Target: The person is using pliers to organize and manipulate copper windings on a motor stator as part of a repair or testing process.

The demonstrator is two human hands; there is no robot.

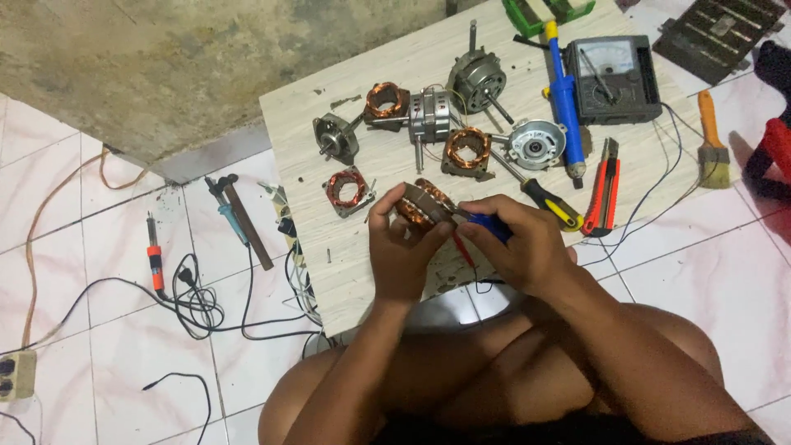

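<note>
Left hand point(400, 247) clamps the stator point(423, 204) just above the surface's point(362, 280) near edge, raised so its copper winding faces the person. Bore axis tilts up toward the head. Right hand point(519, 247) is closed on a blue-handled tool point(488, 224); its tip points left at the winding.

Both my hands meet in front of me, fingers curled.

My left hand point(401, 247) grips with thumb up and fingers wrapped round; my right hand point(517, 245) pinches with thumb and forefinger, knuckles up. Both forearms angle in from my bare knees, wrists bent slightly.
</note>
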